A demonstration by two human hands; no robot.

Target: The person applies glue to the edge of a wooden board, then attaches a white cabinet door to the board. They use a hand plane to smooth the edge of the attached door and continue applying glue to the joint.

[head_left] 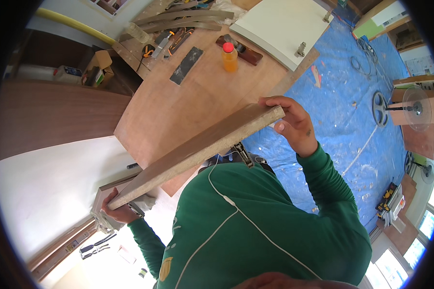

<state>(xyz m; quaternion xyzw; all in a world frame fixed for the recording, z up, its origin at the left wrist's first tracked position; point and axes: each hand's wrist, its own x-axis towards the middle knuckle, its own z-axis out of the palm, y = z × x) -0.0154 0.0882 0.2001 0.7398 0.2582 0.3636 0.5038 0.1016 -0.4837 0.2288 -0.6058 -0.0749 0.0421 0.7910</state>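
Observation:
Across my chest I hold a cabinet door [197, 149] with its raw particleboard edge toward me. My right hand [294, 125] grips its far right end, thumb on the near side and fingers over the top. The lower left end rests in my left hand [118, 208], whose fingers curl around the corner. A metal cup hinge [243, 155] sticks out from the door's underside near my right hand. Another hinge [136, 209] shows beside my left hand. Beyond the door is a wooden work table [154, 115].
On the table are an orange bottle with a red cap [229, 58], a dark wooden hand plane [246, 52], a flat dark strip [186, 65], a white door with hinges [275, 29], and several hand tools [171, 42]. Blue sheeting [342, 125] covers the floor at right. A brown panel [58, 115] stands left.

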